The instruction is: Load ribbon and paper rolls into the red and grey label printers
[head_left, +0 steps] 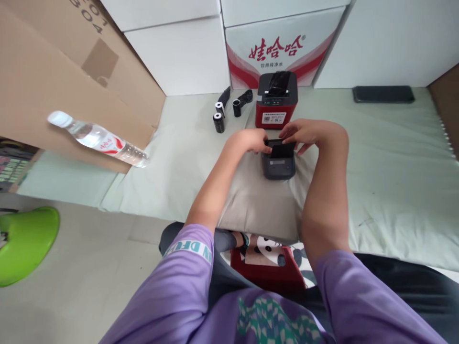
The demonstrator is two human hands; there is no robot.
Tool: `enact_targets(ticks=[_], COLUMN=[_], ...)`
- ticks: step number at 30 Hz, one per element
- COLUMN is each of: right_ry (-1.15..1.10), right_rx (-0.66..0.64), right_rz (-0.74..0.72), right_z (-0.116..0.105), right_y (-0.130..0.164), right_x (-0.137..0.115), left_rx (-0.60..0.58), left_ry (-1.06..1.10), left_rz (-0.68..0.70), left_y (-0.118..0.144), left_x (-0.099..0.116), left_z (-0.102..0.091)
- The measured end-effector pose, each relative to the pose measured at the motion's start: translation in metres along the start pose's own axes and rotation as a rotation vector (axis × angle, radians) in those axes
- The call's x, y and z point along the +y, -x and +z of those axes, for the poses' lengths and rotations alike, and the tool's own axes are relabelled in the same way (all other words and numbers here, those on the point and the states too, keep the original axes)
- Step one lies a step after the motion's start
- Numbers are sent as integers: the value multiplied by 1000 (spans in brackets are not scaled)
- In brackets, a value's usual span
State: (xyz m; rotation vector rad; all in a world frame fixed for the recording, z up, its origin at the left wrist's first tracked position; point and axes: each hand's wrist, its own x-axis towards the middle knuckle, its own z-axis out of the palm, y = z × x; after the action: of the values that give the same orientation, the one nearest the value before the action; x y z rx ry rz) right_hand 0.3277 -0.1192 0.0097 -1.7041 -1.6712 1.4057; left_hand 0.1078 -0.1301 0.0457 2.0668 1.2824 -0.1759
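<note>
Both hands on the small grey printer [278, 165] on the cushion [251, 200], red printer [275, 100] at twelve o'clock: left hand [251, 142] and right hand [304, 133] pinch its raised lid, light rigid plastic, hinge probably delicate, best gripped by the side edges.

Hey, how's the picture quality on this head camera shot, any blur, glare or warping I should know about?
Head view: soft, even daylight with faint shadows; no harsh glare, only a mild sheen on the water bottle. Wide-angle warping bends the cardboard box and stretches the purple sleeves at the bottom edge. The left hand and right hand on the small dark printer look reasonably sharp; fine print on the red printer behind is unreadable.
</note>
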Motion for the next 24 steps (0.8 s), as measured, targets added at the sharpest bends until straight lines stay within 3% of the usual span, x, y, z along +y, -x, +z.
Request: enact_targets(ticks=[6,10,13,16,20,24], right_ry=[57,43,60,142,232,206], right_rx=[3,17,161,388,592,611], right_rz=[-95,-72,34,12,-28,4], right_z=[1,4,5,14,54,123], right_y=[13,17,24,47,90,107], right_x=[2,-5,-16,-19,0,24], left_rx=[-72,79,210,292,281,269], left_ry=[355,711,966,1177,1269,1280], left_rz=[162,319,403,413,423,428], left_y=[-27,-46,-56,-62,-66,-65], left_x=[-39,-68,-82,-86,-87,-87], left_z=[7,25,37,41,40,39])
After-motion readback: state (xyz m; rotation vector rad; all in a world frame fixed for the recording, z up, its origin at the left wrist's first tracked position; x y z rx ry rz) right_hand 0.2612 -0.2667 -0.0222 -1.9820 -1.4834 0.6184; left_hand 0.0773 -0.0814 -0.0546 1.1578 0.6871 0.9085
